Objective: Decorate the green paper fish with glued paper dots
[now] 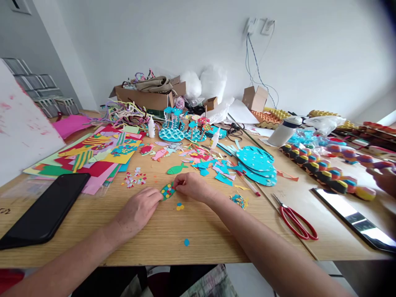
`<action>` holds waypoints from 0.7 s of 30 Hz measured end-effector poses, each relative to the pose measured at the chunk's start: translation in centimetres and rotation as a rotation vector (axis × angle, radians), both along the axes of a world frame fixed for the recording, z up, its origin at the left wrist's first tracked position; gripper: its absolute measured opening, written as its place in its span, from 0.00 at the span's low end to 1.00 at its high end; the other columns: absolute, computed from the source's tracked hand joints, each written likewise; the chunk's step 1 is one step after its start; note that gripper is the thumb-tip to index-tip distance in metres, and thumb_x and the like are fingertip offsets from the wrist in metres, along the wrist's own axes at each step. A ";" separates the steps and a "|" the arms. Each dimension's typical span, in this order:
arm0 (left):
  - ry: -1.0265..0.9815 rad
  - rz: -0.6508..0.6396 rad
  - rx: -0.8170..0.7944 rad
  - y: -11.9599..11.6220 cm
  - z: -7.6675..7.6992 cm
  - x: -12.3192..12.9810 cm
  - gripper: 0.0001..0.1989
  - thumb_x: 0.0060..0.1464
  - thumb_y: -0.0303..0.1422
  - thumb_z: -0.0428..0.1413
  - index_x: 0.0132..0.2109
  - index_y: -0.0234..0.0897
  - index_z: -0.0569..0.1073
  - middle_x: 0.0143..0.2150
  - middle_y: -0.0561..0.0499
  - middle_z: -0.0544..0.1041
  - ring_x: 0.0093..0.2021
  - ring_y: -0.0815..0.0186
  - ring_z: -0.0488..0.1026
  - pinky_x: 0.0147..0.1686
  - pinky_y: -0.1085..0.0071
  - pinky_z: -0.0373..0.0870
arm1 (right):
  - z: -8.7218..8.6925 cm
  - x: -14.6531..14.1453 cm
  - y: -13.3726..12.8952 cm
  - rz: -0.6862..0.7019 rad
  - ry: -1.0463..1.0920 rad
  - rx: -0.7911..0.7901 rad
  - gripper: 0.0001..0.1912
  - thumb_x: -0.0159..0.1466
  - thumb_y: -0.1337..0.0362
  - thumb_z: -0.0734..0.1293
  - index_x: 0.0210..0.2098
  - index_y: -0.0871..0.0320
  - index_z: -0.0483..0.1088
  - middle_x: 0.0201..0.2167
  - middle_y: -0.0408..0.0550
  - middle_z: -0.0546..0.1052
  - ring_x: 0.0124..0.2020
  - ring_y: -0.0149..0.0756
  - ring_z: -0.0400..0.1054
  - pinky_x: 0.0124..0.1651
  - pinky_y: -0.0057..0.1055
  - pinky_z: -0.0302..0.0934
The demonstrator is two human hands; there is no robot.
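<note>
A green paper fish point(168, 192) covered in yellow, red and blue dots lies on the table between my hands. My left hand point(139, 208) is closed, its fingertips gripping the fish's left end. At the opposite end, my right hand point(192, 186) has its fingers pinched together; what is between them is hidden. Just beyond is a plain green paper fish point(177, 168). Nearer me are loose blue and yellow paper dots point(180, 206) and a single blue dot point(186, 242). Small paper bits point(135, 177) are scattered beyond my left hand.
Left are a black phone point(46, 208) and stacked coloured paper point(93, 165). Right are red-handled scissors point(298, 222), blue paper discs point(256, 165), a second phone point(352, 218) and painted egg-carton strips point(321, 167). Glue bottles point(151, 127) stand behind. Another person's hand point(383, 181) shows far right.
</note>
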State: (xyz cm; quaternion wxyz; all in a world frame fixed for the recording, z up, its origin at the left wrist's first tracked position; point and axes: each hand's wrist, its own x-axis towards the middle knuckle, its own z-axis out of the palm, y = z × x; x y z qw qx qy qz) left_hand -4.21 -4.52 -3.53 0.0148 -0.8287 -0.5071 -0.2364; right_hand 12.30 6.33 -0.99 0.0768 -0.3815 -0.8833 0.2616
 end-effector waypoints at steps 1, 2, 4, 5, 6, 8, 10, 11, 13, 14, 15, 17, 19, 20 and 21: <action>0.000 0.001 0.002 0.0 0.0 0.0 0.12 0.52 0.18 0.45 0.35 0.35 0.69 0.35 0.48 0.73 0.37 0.64 0.70 0.38 0.70 0.68 | -0.1 0.0 0.0 0.004 0.003 0.002 0.09 0.53 0.72 0.62 0.30 0.57 0.74 0.24 0.39 0.74 0.24 0.25 0.64 0.26 0.21 0.52; -0.001 0.003 0.001 -0.1 0.0 0.0 0.12 0.52 0.18 0.45 0.35 0.35 0.69 0.34 0.48 0.73 0.37 0.64 0.70 0.38 0.70 0.68 | -0.1 0.0 0.0 0.007 0.005 0.005 0.09 0.53 0.72 0.62 0.30 0.57 0.74 0.24 0.39 0.74 0.24 0.25 0.64 0.26 0.21 0.52; -0.002 0.012 -0.011 -0.1 0.0 0.0 0.11 0.52 0.18 0.45 0.35 0.35 0.68 0.34 0.49 0.73 0.36 0.65 0.70 0.37 0.70 0.68 | -0.2 0.0 0.0 0.011 0.006 0.014 0.09 0.53 0.72 0.62 0.30 0.57 0.74 0.24 0.39 0.74 0.24 0.25 0.64 0.26 0.21 0.52; -0.003 0.016 -0.016 -0.1 0.0 0.0 0.11 0.52 0.18 0.45 0.34 0.36 0.68 0.34 0.49 0.73 0.36 0.65 0.70 0.37 0.70 0.68 | -0.2 -0.1 0.0 0.011 0.005 0.019 0.10 0.53 0.72 0.62 0.30 0.57 0.74 0.24 0.39 0.74 0.24 0.26 0.64 0.26 0.21 0.52; -0.005 0.020 -0.022 -0.2 0.0 0.0 0.11 0.52 0.18 0.45 0.34 0.36 0.68 0.33 0.49 0.73 0.36 0.65 0.70 0.37 0.70 0.68 | -0.3 -0.1 0.0 0.010 0.002 0.023 0.10 0.53 0.72 0.62 0.29 0.56 0.74 0.24 0.40 0.74 0.24 0.26 0.64 0.26 0.21 0.52; -0.009 0.026 -0.028 -0.2 0.1 0.1 0.11 0.52 0.19 0.45 0.34 0.36 0.68 0.33 0.50 0.73 0.36 0.65 0.70 0.36 0.70 0.68 | -0.2 -0.2 -0.1 0.007 -0.007 0.031 0.10 0.53 0.72 0.62 0.29 0.56 0.74 0.24 0.40 0.75 0.25 0.26 0.64 0.27 0.21 0.52; -0.012 0.031 -0.031 -0.2 0.2 0.2 0.11 0.52 0.19 0.45 0.33 0.36 0.68 0.33 0.50 0.73 0.35 0.65 0.70 0.36 0.70 0.68 | -0.1 -0.2 -0.2 0.003 -0.017 0.032 0.10 0.52 0.72 0.62 0.29 0.56 0.74 0.25 0.40 0.75 0.25 0.27 0.64 0.27 0.21 0.53; -0.013 0.033 -0.035 -0.2 0.3 0.2 0.11 0.52 0.19 0.44 0.33 0.37 0.68 0.33 0.50 0.73 0.35 0.65 0.70 0.36 0.71 0.68 | 0.0 -0.2 -0.2 0.001 -0.021 0.030 0.10 0.52 0.73 0.62 0.29 0.56 0.74 0.25 0.40 0.75 0.25 0.27 0.64 0.27 0.21 0.53; -0.019 0.035 -0.040 -0.2 0.4 0.2 0.12 0.52 0.19 0.44 0.33 0.37 0.68 0.33 0.50 0.73 0.35 0.66 0.70 0.36 0.71 0.68 | 0.2 -0.1 -0.2 -0.001 -0.022 0.019 0.10 0.52 0.72 0.62 0.29 0.56 0.74 0.25 0.40 0.75 0.25 0.26 0.64 0.26 0.21 0.53; -0.023 0.034 -0.041 -0.2 0.4 0.2 0.12 0.52 0.19 0.44 0.33 0.37 0.68 0.33 0.50 0.73 0.36 0.66 0.70 0.36 0.70 0.68 | 0.2 0.0 -0.2 -0.002 -0.019 0.011 0.10 0.53 0.72 0.62 0.29 0.56 0.74 0.25 0.40 0.75 0.24 0.26 0.64 0.26 0.21 0.53; -0.027 0.033 -0.040 -0.2 0.4 0.2 0.12 0.52 0.19 0.43 0.34 0.37 0.68 0.33 0.50 0.73 0.36 0.66 0.70 0.37 0.70 0.68 | 0.3 0.1 -0.2 -0.003 -0.014 0.004 0.10 0.53 0.71 0.62 0.30 0.57 0.74 0.25 0.39 0.75 0.24 0.26 0.64 0.26 0.20 0.53; -0.026 0.028 -0.037 -0.2 0.4 0.2 0.12 0.52 0.19 0.43 0.34 0.36 0.68 0.34 0.49 0.73 0.37 0.65 0.70 0.37 0.69 0.68 | 0.3 0.2 -0.1 -0.005 -0.005 -0.004 0.10 0.54 0.71 0.62 0.31 0.57 0.74 0.25 0.39 0.75 0.24 0.25 0.64 0.26 0.20 0.53; -0.019 0.024 -0.034 -0.2 0.3 0.2 0.13 0.52 0.19 0.42 0.34 0.36 0.68 0.34 0.48 0.73 0.37 0.65 0.70 0.37 0.69 0.69 | 0.3 0.2 -0.2 -0.010 -0.001 -0.003 0.10 0.54 0.71 0.62 0.31 0.57 0.74 0.25 0.39 0.75 0.25 0.25 0.64 0.26 0.20 0.53; -0.018 0.023 -0.033 -0.2 0.3 0.1 0.13 0.52 0.18 0.42 0.34 0.36 0.68 0.34 0.48 0.73 0.37 0.65 0.70 0.37 0.69 0.68 | 0.2 0.2 -0.2 -0.013 -0.001 0.000 0.10 0.54 0.71 0.62 0.31 0.57 0.74 0.26 0.39 0.75 0.25 0.25 0.64 0.26 0.20 0.53; -0.019 0.021 -0.030 -0.2 0.3 0.1 0.13 0.52 0.18 0.42 0.34 0.35 0.68 0.34 0.48 0.73 0.36 0.65 0.70 0.37 0.69 0.68 | 0.2 0.1 -0.3 -0.016 -0.001 0.003 0.10 0.53 0.71 0.62 0.31 0.57 0.74 0.26 0.40 0.75 0.25 0.26 0.65 0.26 0.20 0.53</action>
